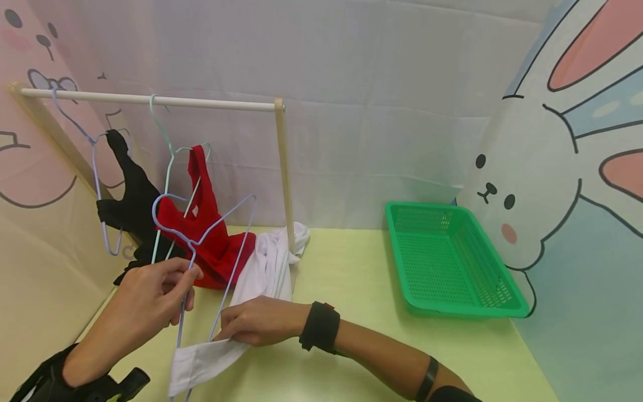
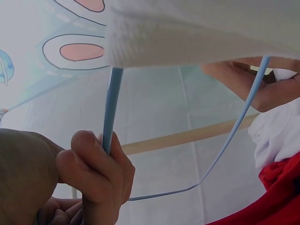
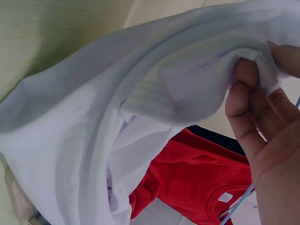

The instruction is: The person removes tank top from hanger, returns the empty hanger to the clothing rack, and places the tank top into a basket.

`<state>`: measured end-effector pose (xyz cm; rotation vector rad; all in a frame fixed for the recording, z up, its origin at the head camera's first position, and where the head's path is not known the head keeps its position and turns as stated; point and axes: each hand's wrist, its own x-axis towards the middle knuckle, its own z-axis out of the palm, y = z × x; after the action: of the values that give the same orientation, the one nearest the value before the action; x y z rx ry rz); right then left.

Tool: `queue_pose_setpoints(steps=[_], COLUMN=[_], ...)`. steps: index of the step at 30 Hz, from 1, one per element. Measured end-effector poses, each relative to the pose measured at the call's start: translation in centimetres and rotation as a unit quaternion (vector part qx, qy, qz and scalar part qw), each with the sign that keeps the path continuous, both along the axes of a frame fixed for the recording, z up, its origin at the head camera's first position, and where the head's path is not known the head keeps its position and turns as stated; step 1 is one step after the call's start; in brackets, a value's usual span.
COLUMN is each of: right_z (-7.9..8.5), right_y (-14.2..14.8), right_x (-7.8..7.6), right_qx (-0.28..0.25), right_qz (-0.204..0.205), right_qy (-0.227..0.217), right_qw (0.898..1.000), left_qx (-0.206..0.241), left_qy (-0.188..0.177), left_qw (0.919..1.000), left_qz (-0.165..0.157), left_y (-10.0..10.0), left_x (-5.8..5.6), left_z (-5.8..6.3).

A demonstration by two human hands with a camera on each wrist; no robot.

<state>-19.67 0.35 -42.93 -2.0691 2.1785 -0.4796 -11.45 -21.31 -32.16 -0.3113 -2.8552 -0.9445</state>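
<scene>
My left hand (image 1: 145, 296) grips one side of a pale blue clothes hanger (image 1: 192, 244), held with its hook pointing up and away. In the left wrist view the fingers curl round the hanger's bar (image 2: 111, 112). A white garment (image 1: 203, 363) lies across the lower end of this hanger, its hem band over both side bars. My right hand (image 1: 263, 321) pinches the edge of the white cloth (image 3: 201, 89) between thumb and fingers, beside the hanger's other bar. The rest of the garment trails back along the table toward the rack post.
A rack with a white rail (image 1: 216, 104) stands at the left. From it hang a black top (image 1: 133, 187) on a lavender hanger and a red top (image 1: 216, 245) on a mint hanger. A green basket (image 1: 402, 268) sits on the pale yellow table (image 1: 346, 268) at the right.
</scene>
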Motion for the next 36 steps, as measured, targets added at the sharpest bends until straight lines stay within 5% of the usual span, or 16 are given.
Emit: queue_pose_setpoints(steps=[36], right_z=[-1.2], right_y=[0.4], right_x=[0.9], right_qx=[0.03], right_qz=[0.023], right_qy=[0.053], right_qw=[0.998], left_qx=[0.002], left_qy=[0.02], left_qw=[0.9997], left_qz=[0.013], left_y=[0.1], left_x=[-0.7], left_z=[0.4])
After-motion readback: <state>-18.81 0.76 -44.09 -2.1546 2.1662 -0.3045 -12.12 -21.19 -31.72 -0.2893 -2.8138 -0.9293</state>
